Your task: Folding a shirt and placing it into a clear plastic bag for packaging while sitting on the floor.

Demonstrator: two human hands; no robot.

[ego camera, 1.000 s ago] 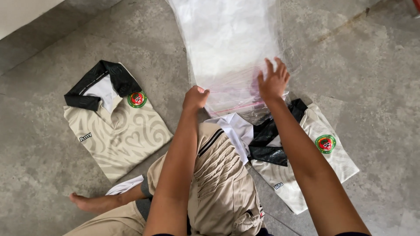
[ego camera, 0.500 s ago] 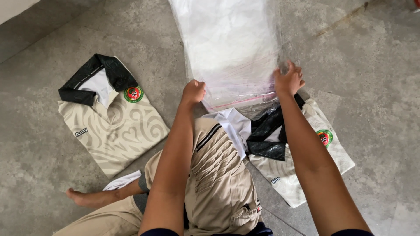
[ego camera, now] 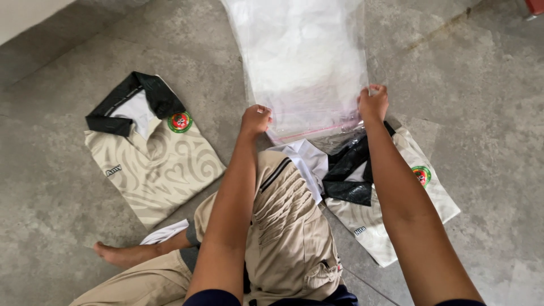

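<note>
Gripping clear plastic bag (ego camera: 303, 62) with both hands, folded shirt (ego camera: 150, 156) left, second shirt (ego camera: 391, 209) beneath

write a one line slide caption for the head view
Both hands, left hand and right hand, grip a clear plastic bag above two folded cream shirts.

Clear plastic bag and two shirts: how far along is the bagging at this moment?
Done: both shirts lie folded, the left shirt and the right shirt. In hand: the left hand and right hand hold the clear plastic bag by its opening. Left: neither shirt is inside.
</note>
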